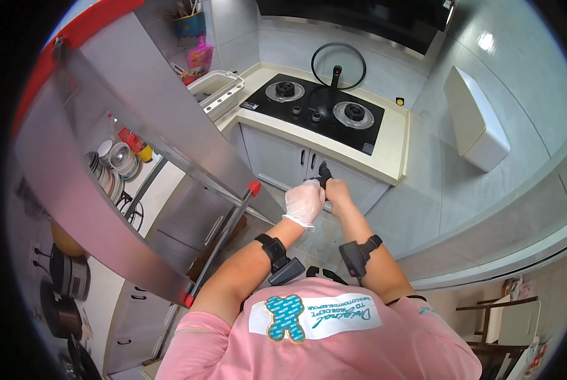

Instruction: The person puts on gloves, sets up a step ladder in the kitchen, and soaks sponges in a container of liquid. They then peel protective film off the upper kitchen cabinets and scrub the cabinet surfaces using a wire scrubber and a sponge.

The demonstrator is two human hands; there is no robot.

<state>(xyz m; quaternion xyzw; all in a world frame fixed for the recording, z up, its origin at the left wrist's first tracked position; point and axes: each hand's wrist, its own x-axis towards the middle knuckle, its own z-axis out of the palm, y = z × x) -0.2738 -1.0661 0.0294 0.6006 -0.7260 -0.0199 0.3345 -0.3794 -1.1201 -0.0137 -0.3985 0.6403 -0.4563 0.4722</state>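
Observation:
My left hand (pixel 304 201), in a thin whitish see-through glove, is held out before my body with its fingers curled. Close beside it is my bare right hand (pixel 338 192), closed at the same small black object (pixel 324 172). That object pokes out beyond my fingers; its kind cannot be made out, and its lower part is hidden by the hands. Both hands are in front of the pale cabinet doors (pixel 274 155), below the counter edge. Dark straps with box-like devices sit on both forearms.
A black two-burner gas stove (pixel 324 114) is set in the counter, with a round glass lid (pixel 336 82) propped behind it. At left stands a tall metallic panel (pixel 131 82) with red edges. A white box (pixel 475 120) is on the right wall. Stacked bowls (pixel 124 158) are at left.

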